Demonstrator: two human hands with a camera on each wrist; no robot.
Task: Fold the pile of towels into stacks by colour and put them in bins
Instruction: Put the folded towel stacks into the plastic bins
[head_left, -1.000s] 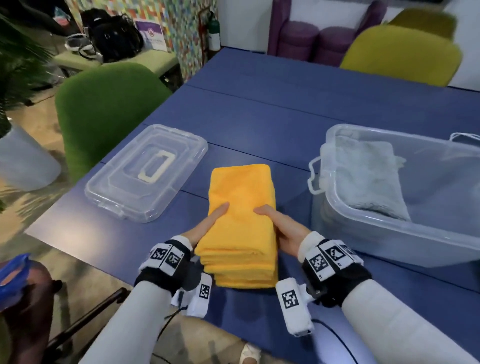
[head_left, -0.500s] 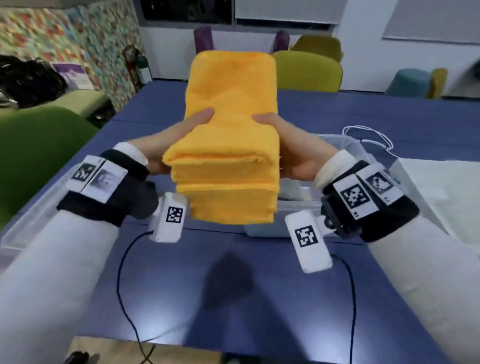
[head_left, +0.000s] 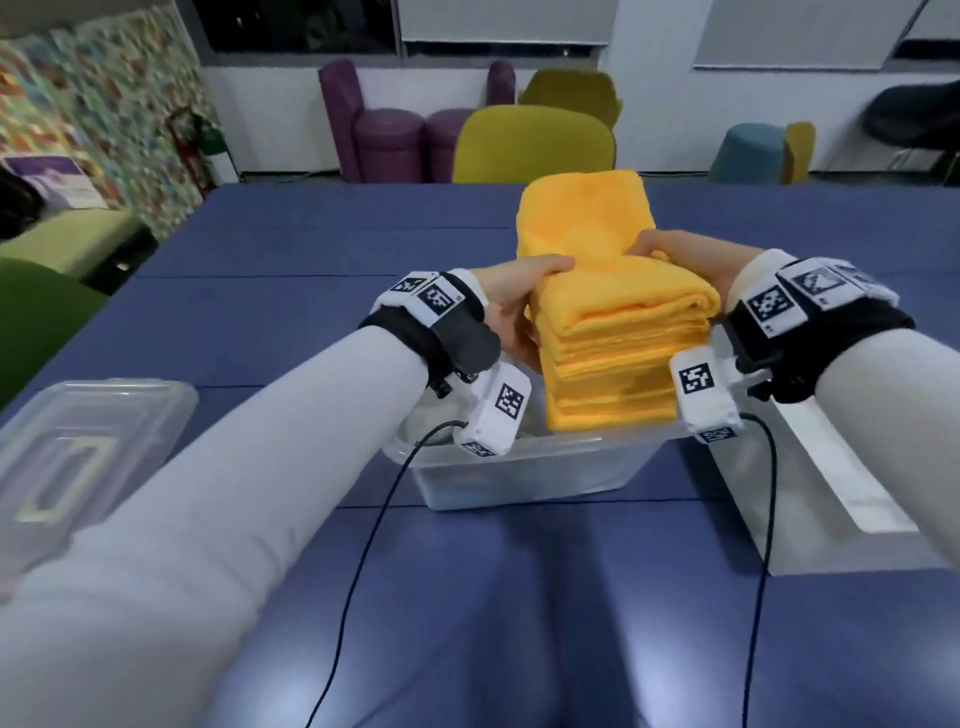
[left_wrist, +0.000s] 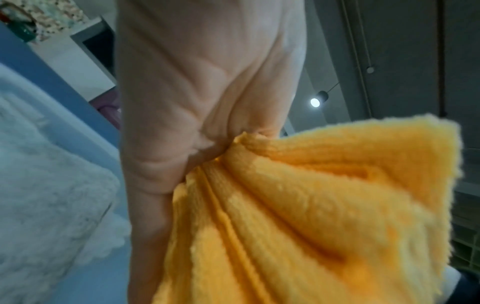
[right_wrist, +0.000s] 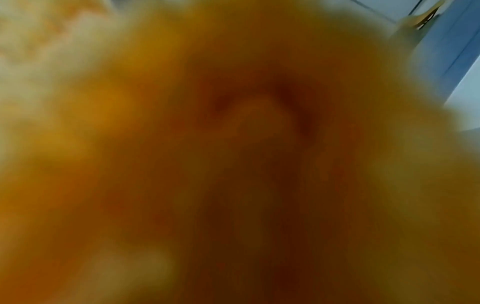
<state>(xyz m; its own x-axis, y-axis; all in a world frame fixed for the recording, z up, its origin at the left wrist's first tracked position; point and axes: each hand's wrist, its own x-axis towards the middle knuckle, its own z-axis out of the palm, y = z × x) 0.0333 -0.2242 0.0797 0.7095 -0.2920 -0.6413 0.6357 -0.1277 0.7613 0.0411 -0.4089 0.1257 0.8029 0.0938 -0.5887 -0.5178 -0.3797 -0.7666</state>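
A thick stack of folded orange towels (head_left: 608, 312) hangs in the air over the clear plastic bin (head_left: 524, 470). My left hand (head_left: 511, 306) grips the stack's left side, thumb on top and fingers underneath. On the stack's right side my right hand (head_left: 691, 254) grips it the same way. The left wrist view shows my palm (left_wrist: 197, 102) pressed against the orange towels (left_wrist: 298, 216), with folded white towels (left_wrist: 46, 195) below in the bin. The right wrist view is filled by blurred orange towel (right_wrist: 233, 164).
The bin's clear lid (head_left: 78, 457) lies at the left on the blue table (head_left: 291, 260). A second clear container (head_left: 831, 499) stands at the right. Yellow, purple and green chairs ring the table's far and left sides.
Both hands lifted the orange stack off the table, then carried it forward and down until it hangs just above the clear bin.
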